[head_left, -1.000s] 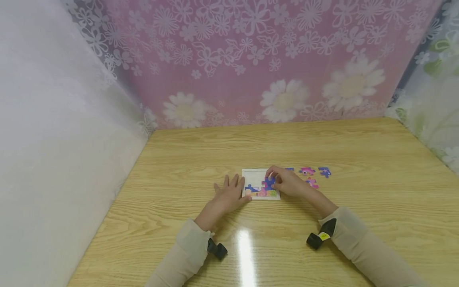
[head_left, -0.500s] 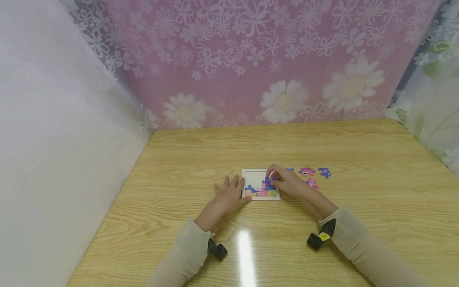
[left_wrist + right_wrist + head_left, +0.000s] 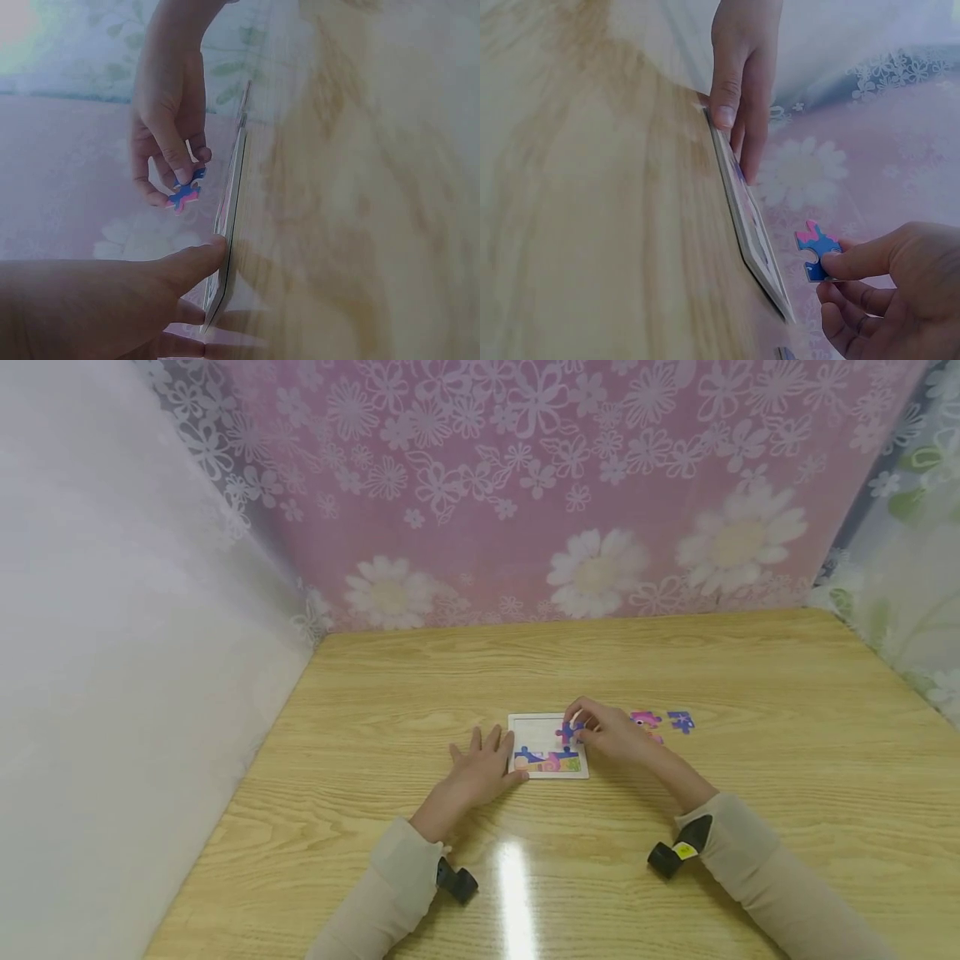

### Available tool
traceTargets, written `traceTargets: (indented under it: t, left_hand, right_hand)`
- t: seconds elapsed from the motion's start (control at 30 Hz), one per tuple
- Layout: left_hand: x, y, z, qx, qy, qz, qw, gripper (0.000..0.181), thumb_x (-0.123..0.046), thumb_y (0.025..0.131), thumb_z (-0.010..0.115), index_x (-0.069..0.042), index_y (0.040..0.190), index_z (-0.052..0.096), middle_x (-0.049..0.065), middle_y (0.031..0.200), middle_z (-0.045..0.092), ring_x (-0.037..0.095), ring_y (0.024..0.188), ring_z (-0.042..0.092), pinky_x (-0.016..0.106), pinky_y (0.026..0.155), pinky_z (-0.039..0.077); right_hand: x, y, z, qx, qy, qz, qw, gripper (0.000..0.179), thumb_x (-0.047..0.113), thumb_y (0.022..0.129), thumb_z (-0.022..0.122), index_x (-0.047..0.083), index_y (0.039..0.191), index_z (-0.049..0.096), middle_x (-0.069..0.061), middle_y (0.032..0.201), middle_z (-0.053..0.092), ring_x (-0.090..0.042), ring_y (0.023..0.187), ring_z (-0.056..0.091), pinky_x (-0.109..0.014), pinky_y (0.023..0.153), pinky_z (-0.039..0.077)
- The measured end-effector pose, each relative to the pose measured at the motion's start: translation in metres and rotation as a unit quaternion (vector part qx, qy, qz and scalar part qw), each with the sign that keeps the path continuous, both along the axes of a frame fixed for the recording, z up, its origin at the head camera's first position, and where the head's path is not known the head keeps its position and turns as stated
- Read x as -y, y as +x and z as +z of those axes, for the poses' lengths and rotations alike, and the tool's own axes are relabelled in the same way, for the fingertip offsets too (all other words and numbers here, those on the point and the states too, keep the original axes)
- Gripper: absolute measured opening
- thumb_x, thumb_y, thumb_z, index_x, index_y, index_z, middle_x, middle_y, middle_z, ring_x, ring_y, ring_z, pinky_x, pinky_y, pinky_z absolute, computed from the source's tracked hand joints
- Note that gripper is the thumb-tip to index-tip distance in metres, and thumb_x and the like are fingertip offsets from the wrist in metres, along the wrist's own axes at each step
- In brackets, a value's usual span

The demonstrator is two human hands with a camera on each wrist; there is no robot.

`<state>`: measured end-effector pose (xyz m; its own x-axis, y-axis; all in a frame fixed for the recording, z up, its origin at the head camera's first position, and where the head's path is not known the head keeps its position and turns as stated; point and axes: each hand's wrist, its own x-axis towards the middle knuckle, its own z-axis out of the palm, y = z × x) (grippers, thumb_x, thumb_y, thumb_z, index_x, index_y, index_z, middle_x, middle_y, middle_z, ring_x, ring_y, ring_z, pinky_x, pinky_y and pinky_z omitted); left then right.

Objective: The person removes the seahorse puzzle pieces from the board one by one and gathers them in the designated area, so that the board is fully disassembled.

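A white puzzle tray [image 3: 534, 732] lies on the wooden table, with a row of joined puzzle pieces [image 3: 557, 763] along its near side. My left hand [image 3: 478, 774] rests at the tray's left edge with fingers spread, its thumb touching the near left corner. Between thumb and fingers, my right hand [image 3: 618, 737] pinches a blue and pink puzzle piece [image 3: 819, 246] over the tray's right part. In the left wrist view that jigsaw piece [image 3: 184, 195] is clearly held apart from the tray.
To the right of the tray lie a pink loose piece [image 3: 644, 719] and a blue one [image 3: 681, 721]. Another pink piece [image 3: 657, 738] is mostly hidden by my right hand. A flowered pink cloth [image 3: 480, 543] backs the table.
My right hand has lifted the blue and pink puzzle piece off the tray's right side and shifted slightly right and away, covering more loose pieces. The left hand has stayed put.
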<state>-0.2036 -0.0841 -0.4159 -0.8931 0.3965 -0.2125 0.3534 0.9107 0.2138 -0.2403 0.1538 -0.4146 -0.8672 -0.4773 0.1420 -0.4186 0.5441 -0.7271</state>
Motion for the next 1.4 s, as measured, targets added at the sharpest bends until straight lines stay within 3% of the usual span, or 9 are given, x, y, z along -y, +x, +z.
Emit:
traceTargets:
  t: [0.13,0.4,0.63,0.87,1.4]
  left_hand:
    - [-0.001,0.001,0.002,0.002,0.000,0.000,1.0000,0.072,-0.052,0.093,0.042,-0.010,0.147,0.020,0.014,0.150,0.014,0.041,0.134,0.007,0.068,0.094,0.014]
    - [-0.001,0.000,0.001,-0.002,0.008,-0.002,1.0000,0.072,-0.051,0.092,0.043,-0.009,0.147,0.021,0.014,0.150,0.016,0.041,0.134,0.008,0.069,0.094,0.014]
    - [0.000,0.000,-0.002,-0.004,0.008,-0.002,1.0000,0.073,-0.052,0.092,0.043,-0.010,0.147,0.021,0.014,0.150,0.016,0.042,0.134,0.009,0.069,0.093,0.014]
    - [0.001,0.002,-0.003,-0.006,0.005,-0.004,1.0000,0.073,-0.052,0.092,0.043,-0.010,0.147,0.021,0.014,0.150,0.016,0.041,0.134,0.009,0.069,0.093,0.014]
    - [-0.003,0.006,-0.007,-0.006,-0.002,0.002,1.0000,0.073,-0.053,0.092,0.042,-0.011,0.148,0.020,0.013,0.150,0.014,0.041,0.134,0.008,0.068,0.094,0.014]
  right_hand:
    - [-0.007,-0.001,0.004,0.005,-0.011,0.002,0.9999,0.021,-0.008,0.086,0.056,0.006,0.102,0.055,-0.015,0.095,0.057,-0.028,0.082,0.055,-0.033,0.056,0.047]
    - [-0.027,-0.003,0.005,-0.015,0.003,-0.010,0.9998,0.020,-0.005,0.087,0.056,0.008,0.102,0.056,-0.010,0.093,0.058,-0.024,0.082,0.055,-0.034,0.065,0.047]
    - [-0.044,0.003,0.013,-0.008,0.003,-0.025,0.9997,0.018,-0.002,0.089,0.056,0.006,0.105,0.056,-0.012,0.095,0.058,-0.025,0.081,0.056,-0.038,0.067,0.048]
    - [-0.058,0.009,0.021,-0.031,0.037,-0.039,0.9981,0.017,-0.001,0.089,0.056,0.005,0.105,0.056,-0.012,0.095,0.060,-0.027,0.083,0.056,-0.043,0.072,0.046]
    - [-0.103,0.019,0.020,-0.079,0.028,-0.046,0.9954,0.019,-0.005,0.089,0.055,0.002,0.107,0.056,-0.013,0.098,0.059,-0.027,0.084,0.056,-0.033,0.067,0.047]
